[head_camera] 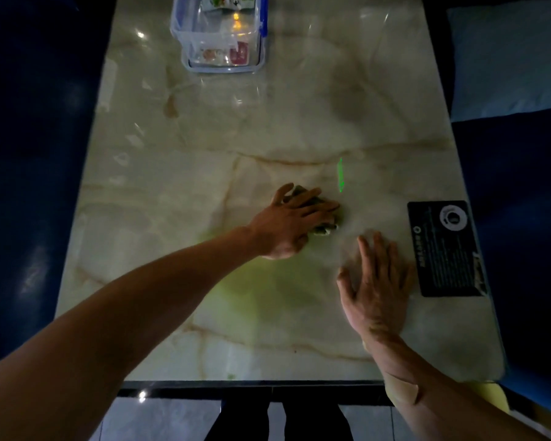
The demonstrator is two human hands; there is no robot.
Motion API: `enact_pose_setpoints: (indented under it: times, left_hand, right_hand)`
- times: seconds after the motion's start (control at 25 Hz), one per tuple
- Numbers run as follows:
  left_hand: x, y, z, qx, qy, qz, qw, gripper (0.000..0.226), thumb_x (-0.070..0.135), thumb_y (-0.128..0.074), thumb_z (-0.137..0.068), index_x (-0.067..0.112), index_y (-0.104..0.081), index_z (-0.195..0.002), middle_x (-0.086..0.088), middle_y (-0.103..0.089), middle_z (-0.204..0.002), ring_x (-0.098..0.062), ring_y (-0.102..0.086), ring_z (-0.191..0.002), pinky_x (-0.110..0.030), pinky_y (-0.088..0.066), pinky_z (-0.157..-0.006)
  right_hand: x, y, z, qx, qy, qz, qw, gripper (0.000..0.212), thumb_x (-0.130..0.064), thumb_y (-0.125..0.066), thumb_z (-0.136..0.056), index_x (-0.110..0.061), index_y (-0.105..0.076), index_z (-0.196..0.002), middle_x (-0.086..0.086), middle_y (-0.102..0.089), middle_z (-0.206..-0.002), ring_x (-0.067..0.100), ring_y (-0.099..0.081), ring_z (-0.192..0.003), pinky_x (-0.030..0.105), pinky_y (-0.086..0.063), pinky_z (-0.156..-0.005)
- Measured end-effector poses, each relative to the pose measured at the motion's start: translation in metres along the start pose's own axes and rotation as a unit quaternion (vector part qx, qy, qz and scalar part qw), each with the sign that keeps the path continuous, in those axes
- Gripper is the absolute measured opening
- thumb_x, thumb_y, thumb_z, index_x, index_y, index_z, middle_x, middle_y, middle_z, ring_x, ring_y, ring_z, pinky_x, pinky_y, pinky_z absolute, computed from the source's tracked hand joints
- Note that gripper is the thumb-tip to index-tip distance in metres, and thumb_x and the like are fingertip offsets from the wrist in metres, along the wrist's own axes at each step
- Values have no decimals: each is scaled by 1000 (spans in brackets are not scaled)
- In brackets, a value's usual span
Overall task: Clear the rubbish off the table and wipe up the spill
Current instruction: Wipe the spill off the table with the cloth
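Observation:
My left hand (291, 219) presses a crumpled greenish cloth (326, 229) flat against the marble table (204, 154), fingers spread over it; most of the cloth is hidden under the hand. A pale green smear of spill (268, 288) spreads over the tabletop nearer to me, below that hand. My right hand (377, 286) lies flat on the table to the right of the smear, fingers straight, holding nothing.
A clear plastic box (220, 36) with packets inside stands at the far end of the table. A black printed card (446, 248) lies by the right edge. Dark blue seats flank both sides. The near table edge (252, 381) is just in front of my legs.

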State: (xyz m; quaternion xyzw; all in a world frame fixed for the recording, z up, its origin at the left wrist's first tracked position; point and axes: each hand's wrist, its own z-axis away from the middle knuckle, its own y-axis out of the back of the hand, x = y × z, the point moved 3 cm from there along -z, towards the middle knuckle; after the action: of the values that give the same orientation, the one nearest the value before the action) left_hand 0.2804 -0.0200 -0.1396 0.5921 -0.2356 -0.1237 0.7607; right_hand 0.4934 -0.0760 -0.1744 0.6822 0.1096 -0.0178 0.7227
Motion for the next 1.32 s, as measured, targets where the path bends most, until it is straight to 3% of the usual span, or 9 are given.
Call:
enact_pose_setpoints:
  times: [0.24,0.44,0.64,0.72,0.88,1.0,1.08,1.2,1.32]
  left_hand:
    - [-8,-19,52,21,-69,-31,997,61,52,-43,-88,32,-32,-145,7,-24,-160,-33,-5,-150,-66,-7,-115]
    - [-48,-23,103,23,-26,-63,997,63,57,-42,-89,32,-26,-144,2,-27,-159,-35,-11,-149,-63,-18,-115]
    - [-75,-31,174,36,181,-33,982,69,66,-27,-89,29,-25,-148,1,-14,-162,-33,-8,-150,-62,-19,-114]
    - [-65,-40,199,36,286,1,958,77,72,-15,-87,29,-18,-151,-1,-4,-164,-33,-1,-150,-64,-10,-115]
    - [-19,-54,195,40,458,50,887,83,73,-10,-85,27,10,-153,-9,16,-162,-39,11,-148,-56,13,-117]
    - [15,-55,161,60,548,105,828,84,70,-5,-86,22,11,-152,-14,15,-162,-44,2,-147,-60,3,-118]
    - [41,-57,137,68,564,132,812,85,71,-6,-84,23,13,-152,-12,19,-161,-45,6,-147,-63,-2,-117]
    - [81,-57,96,66,516,134,844,85,72,-14,-85,25,13,-152,-10,21,-161,-45,11,-146,-63,4,-114]
    - [105,-50,60,52,396,89,912,81,68,-27,-86,27,-6,-153,-6,5,-164,-48,3,-146,-62,-3,-115]
  right_hand:
    - [1,-2,0,6,2,14,1000,70,-54,-38,-83,-32,-25,-148,-2,-24,-160,26,-20,-147,56,-16,-115]
    - [0,1,2,19,4,19,1000,68,-51,-40,-84,-29,-29,-147,0,-28,-159,27,-24,-146,55,-20,-114]
    - [-3,6,2,21,11,10,1000,66,-50,-38,-85,-25,-34,-146,4,-31,-157,30,-26,-144,56,-18,-115]
    - [-4,7,2,16,11,11,1000,67,-51,-38,-84,-25,-33,-146,4,-30,-158,30,-26,-144,57,-18,-115]
    - [-4,7,1,5,3,-3,1000,68,-51,-38,-83,-27,-33,-146,2,-29,-158,29,-25,-145,58,-18,-114]
    - [-4,8,2,2,7,-7,1000,67,-50,-40,-84,-26,-34,-146,3,-30,-158,29,-25,-145,57,-17,-114]
    - [-3,8,1,-3,9,-11,1000,66,-49,-40,-84,-25,-35,-146,2,-31,-158,28,-25,-146,56,-17,-115]
    - [0,12,1,-5,8,-38,999,63,-43,-35,-84,-25,-39,-145,3,-34,-156,28,-27,-145,58,-17,-116]
    - [2,17,1,7,15,-72,997,56,-42,-32,-88,-26,-48,-140,3,-40,-153,28,-32,-144,57,-17,-117]
